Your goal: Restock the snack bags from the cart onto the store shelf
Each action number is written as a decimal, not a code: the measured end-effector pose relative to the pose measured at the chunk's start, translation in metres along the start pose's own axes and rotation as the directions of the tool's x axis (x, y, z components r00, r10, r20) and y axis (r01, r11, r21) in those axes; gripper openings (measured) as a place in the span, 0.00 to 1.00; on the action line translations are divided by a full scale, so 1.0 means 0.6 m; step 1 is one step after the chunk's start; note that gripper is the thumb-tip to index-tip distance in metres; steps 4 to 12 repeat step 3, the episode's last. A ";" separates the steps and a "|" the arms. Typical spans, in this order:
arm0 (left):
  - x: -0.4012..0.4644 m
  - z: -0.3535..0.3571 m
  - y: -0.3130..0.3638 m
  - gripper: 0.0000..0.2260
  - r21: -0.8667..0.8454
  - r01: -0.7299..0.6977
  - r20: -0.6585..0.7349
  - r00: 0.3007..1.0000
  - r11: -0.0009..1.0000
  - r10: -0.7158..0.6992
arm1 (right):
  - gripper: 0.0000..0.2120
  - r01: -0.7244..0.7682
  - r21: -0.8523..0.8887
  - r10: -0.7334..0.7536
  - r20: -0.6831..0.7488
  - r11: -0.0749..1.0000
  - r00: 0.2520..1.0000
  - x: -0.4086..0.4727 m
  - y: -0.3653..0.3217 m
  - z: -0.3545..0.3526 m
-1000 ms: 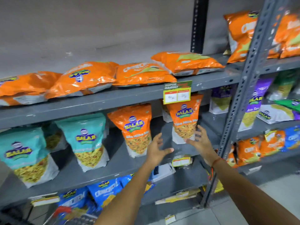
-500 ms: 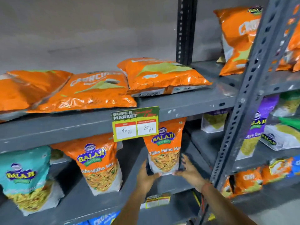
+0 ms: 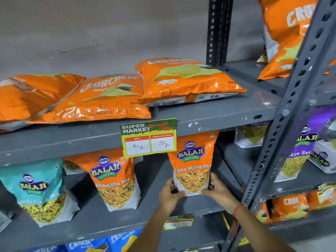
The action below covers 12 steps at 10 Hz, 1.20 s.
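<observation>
An orange Tikha Mitha Mix bag stands upright on the grey middle shelf. My left hand grips its lower left corner and my right hand grips its lower right corner. A second orange Tikha Mitha Mix bag stands to its left, apart from it. A teal Balaji bag stands further left. The cart is out of view.
Several orange Crunchem bags lie flat on the upper shelf, with a price tag hanging from its edge. A perforated grey upright stands just right of my right arm. Purple bags fill the neighbouring rack. Blue bags sit below.
The view has moved closer to the shelf. Both hands went from open and reaching to closed on the bottom corners of the right orange bag.
</observation>
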State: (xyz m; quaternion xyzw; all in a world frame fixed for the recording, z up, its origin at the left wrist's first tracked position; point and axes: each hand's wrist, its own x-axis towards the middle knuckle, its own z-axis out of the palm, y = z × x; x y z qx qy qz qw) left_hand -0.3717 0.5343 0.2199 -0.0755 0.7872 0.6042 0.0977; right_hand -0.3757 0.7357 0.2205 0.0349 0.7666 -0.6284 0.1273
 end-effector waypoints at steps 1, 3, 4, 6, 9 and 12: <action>-0.009 -0.005 -0.003 0.29 0.022 0.026 -0.013 1.000 0.999 -0.026 | 0.47 -0.003 0.012 0.004 -0.058 1.000 0.998 -0.011 -0.004 0.008; -0.079 -0.027 -0.015 0.36 0.043 0.021 -0.127 0.992 0.999 -0.015 | 0.52 0.045 0.014 -0.036 -0.382 0.999 0.924 -0.075 -0.001 0.047; -0.079 -0.027 -0.015 0.36 0.043 0.021 -0.127 0.992 0.999 -0.015 | 0.52 0.045 0.014 -0.036 -0.382 0.999 0.924 -0.075 -0.001 0.047; -0.079 -0.027 -0.015 0.36 0.043 0.021 -0.127 0.992 0.999 -0.015 | 0.52 0.045 0.014 -0.036 -0.382 0.999 0.924 -0.075 -0.001 0.047; -0.079 -0.027 -0.015 0.36 0.043 0.021 -0.127 0.992 0.999 -0.015 | 0.52 0.045 0.014 -0.036 -0.382 0.999 0.924 -0.075 -0.001 0.047; -0.079 -0.027 -0.015 0.36 0.043 0.021 -0.127 0.992 0.999 -0.015 | 0.52 0.045 0.014 -0.036 -0.382 0.999 0.924 -0.075 -0.001 0.047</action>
